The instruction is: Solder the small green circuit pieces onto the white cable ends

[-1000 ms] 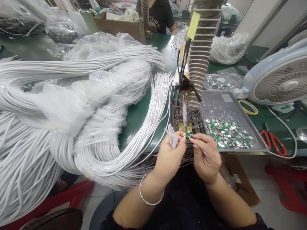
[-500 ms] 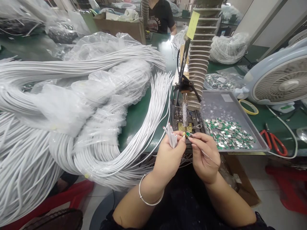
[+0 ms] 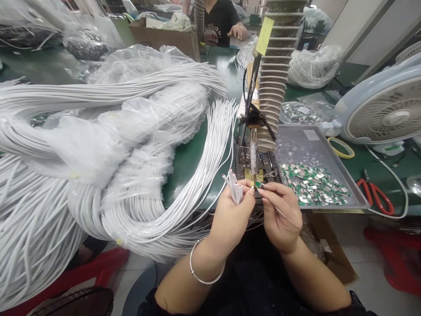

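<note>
My left hand (image 3: 232,219) is closed around several white cables (image 3: 236,191), whose cut ends stick up above the thumb. Its fingertips pinch one cable end beside a small green circuit board (image 3: 258,184). Between the thumb and fingers of my right hand (image 3: 282,215) is that board with its metal connector; a thin wire also runs across this palm. Both hands meet just under the tip of a soldering iron (image 3: 253,158), fixed upright on a stand. Whether the tip touches the board is too small to tell.
Bundled white cables (image 3: 184,210) fill the left. On the right are a grey tray (image 3: 358,199) of green-and-metal connectors, red-handled scissors (image 3: 378,197), yellow tape (image 3: 341,147) and a fan (image 3: 391,105). A ribbed hose (image 3: 274,74) rises behind the iron. A person (image 3: 219,22) sits opposite.
The person opposite has raised a hand into view above the table. My hands have barely moved; the cable ends in my left hand have shifted slightly.
</note>
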A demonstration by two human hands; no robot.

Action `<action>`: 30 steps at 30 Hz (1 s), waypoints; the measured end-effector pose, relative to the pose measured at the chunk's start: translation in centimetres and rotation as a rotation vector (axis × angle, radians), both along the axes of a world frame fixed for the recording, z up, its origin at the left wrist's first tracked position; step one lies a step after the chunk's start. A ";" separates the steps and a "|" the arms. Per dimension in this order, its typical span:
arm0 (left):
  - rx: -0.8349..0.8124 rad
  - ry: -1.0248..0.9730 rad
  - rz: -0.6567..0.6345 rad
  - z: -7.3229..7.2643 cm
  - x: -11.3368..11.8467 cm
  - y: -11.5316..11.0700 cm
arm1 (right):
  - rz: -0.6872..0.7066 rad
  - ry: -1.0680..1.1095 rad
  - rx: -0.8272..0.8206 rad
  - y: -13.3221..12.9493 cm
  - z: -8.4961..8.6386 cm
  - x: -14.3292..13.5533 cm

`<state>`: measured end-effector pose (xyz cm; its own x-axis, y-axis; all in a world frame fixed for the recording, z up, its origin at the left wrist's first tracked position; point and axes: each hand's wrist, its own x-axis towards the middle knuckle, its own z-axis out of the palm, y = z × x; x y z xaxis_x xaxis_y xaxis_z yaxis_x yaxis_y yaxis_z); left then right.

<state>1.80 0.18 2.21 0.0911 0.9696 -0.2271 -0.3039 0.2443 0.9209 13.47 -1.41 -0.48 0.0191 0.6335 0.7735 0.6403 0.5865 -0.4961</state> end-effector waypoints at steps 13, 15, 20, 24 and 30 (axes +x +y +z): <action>-0.022 0.026 -0.022 -0.4 -0.2 -0.1 | 0.034 0.023 -0.012 -0.3 -0.1 0.1; 0.005 0.041 -0.041 -0.6 -0.3 -0.1 | 0.045 0.044 -0.019 -0.3 -0.1 0.2; 0.138 0.085 -0.129 -1.1 -0.8 -0.2 | 0.002 0.080 -0.111 -0.6 0.1 0.3; 0.271 0.179 -0.142 -1.4 -1.3 -0.3 | 0.003 0.036 -0.212 -0.6 0.2 0.5; 0.302 0.245 -0.146 -1.6 -1.4 -0.2 | -0.004 0.015 -0.164 -0.5 -0.1 0.6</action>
